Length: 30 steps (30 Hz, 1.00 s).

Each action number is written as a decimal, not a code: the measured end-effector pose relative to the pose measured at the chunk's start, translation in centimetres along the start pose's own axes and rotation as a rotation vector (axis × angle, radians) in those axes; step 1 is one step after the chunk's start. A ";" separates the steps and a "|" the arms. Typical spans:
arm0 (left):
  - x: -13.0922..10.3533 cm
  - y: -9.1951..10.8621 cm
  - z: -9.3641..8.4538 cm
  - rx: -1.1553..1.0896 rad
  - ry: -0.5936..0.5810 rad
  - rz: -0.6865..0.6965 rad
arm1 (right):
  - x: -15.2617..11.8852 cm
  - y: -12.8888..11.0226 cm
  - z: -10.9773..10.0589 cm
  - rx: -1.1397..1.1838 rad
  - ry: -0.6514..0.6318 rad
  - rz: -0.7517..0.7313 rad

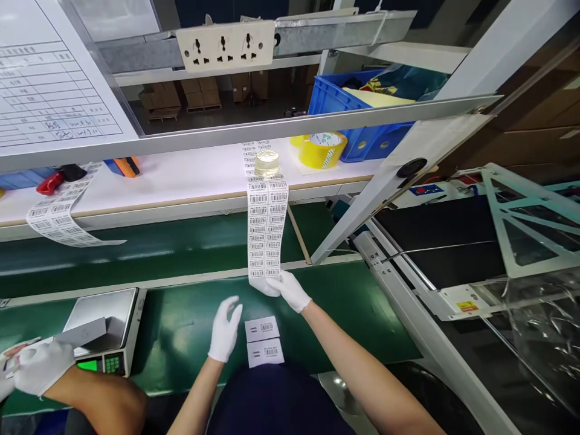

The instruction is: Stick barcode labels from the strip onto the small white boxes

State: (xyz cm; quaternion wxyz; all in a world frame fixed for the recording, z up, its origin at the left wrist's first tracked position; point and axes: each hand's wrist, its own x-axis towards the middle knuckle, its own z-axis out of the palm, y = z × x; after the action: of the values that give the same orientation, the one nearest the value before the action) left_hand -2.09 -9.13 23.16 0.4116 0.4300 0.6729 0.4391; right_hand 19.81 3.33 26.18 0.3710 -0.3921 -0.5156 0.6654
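Observation:
A long strip of barcode labels (266, 226) hangs from the shelf, and its lower end curls back. My gloved right hand (292, 291) pinches that lower end between thumb and fingers. Over the green surface, my gloved left hand (225, 329) is raised with thumb and fingers apart and nothing in it. Just right of it lie two small white boxes, a farther one (261, 328) and a nearer one (265, 352), each bearing a barcode label. A clear round weight-like object (267, 163) rests on the strip at the shelf.
On the left, a co-worker's gloved hands (43, 365) hold a flat grey-white box (86, 332) over a scale (129, 326). The shelf (190, 181) carries yellow tape rolls (322, 151) and a blue crate (335, 96). A slanted metal post (362, 211) stands at right.

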 end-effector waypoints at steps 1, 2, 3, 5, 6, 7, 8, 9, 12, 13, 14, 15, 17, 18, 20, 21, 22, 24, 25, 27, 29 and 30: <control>0.3 2.1 -0.3 0.008 -0.007 0.052 | -1.0 -0.6 0.3 0.002 -0.008 -0.005; 0.6 4.2 -0.5 0.016 -0.031 0.109 | -1.8 -1.2 0.5 0.006 -0.016 -0.017; 1.0 6.2 -0.4 0.015 -0.079 0.162 | -2.4 -1.8 0.8 0.011 -0.026 -0.032; 1.7 9.7 0.1 -0.029 -0.220 0.226 | -3.4 -2.9 1.3 0.021 -0.043 -0.056; 2.0 11.0 0.5 -0.057 -0.291 0.231 | -3.9 -3.4 1.4 0.024 -0.047 -0.067; 2.3 12.0 0.9 -0.078 -0.346 0.223 | -4.3 -3.9 1.6 0.028 -0.043 -0.077; 2.5 12.7 1.2 -0.087 -0.377 0.207 | -4.7 -4.3 1.6 0.034 -0.028 -0.087; 2.7 13.2 1.4 -0.080 -0.384 0.192 | -5.2 -4.5 1.6 0.037 0.001 -0.096; 2.8 13.9 1.5 -0.014 -0.354 0.188 | -6.4 -4.8 1.2 0.004 0.127 -0.118; 2.8 13.9 1.4 0.003 -0.343 0.195 | -6.8 -4.8 1.0 -0.032 0.177 -0.128; 2.8 13.9 1.4 0.018 -0.332 0.204 | -7.1 -4.8 0.9 -0.094 0.243 -0.149; 2.7 14.0 1.3 0.033 -0.320 0.213 | -7.4 -4.9 0.8 -0.184 0.325 -0.185; 2.7 14.1 1.4 0.084 -0.282 0.230 | -7.7 -5.3 0.9 -0.434 0.496 -0.315; 2.6 14.3 1.5 0.117 -0.262 0.237 | -7.7 -5.7 1.1 -0.569 0.554 -0.402; 2.6 14.6 1.8 0.172 -0.229 0.252 | -7.5 -6.6 1.6 -0.779 0.569 -0.577; 2.5 14.9 2.0 0.187 -0.220 0.265 | -7.3 -7.0 1.9 -0.841 0.545 -0.646; 2.5 15.1 2.2 0.193 -0.215 0.279 | -7.0 -7.4 2.2 -0.882 0.528 -0.698; 2.5 15.4 2.6 0.191 -0.211 0.310 | -6.6 -7.9 2.5 -0.941 0.527 -0.757; 2.5 15.4 2.7 0.189 -0.208 0.322 | -6.4 -8.0 2.6 -0.967 0.531 -0.772; 2.5 15.4 2.9 0.188 -0.204 0.332 | -6.2 -8.0 2.5 -1.017 0.535 -0.792; 2.5 15.4 3.0 0.188 -0.205 0.333 | -6.2 -7.9 2.3 -1.068 0.527 -0.801; 2.4 15.4 3.0 0.188 -0.210 0.328 | -6.3 -7.9 2.2 -1.091 0.526 -0.809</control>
State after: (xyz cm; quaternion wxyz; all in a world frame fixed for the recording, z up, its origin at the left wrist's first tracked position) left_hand 3.32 -2.38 36.43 0.3606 0.6138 0.5852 0.3883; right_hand 21.13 -1.65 35.12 0.4513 -0.4468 -0.7724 0.0083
